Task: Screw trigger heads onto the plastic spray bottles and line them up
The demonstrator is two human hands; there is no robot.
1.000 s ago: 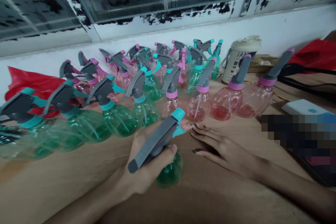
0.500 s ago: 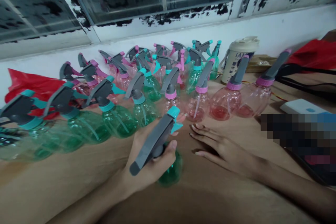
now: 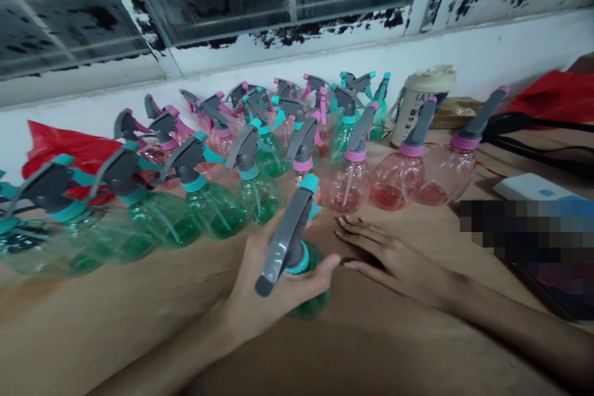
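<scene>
My left hand point(image 3: 278, 278) is wrapped around the neck of a green spray bottle point(image 3: 315, 306), its thumb stretched along the near side. This bottle's grey and teal trigger head point(image 3: 288, 238) rises above my hand, and its long lever points toward me. My fingers behind the bottle are mostly hidden. To the right, my right hand point(image 3: 387, 260) rests palm down on the wooden table point(image 3: 394, 346), fingers stretched out and holding nothing. Just beyond my hands stand a green spray bottle with a teal collar point(image 3: 260, 198) and a pink spray bottle point(image 3: 346, 192).
Several more green spray bottles point(image 3: 216, 210) and pink spray bottles point(image 3: 396, 182) fill the table toward the wall. A lidded cup point(image 3: 420, 105) stands behind them. Red plastic point(image 3: 65, 151) lies at left. Black cables point(image 3: 529, 142) and a white box point(image 3: 533, 192) are at right.
The held spray bottle has shifted slightly right and its trigger head stands more steeply; its teal collar now shows. My left thumb has stretched out to the right. My right hand stays in place.
</scene>
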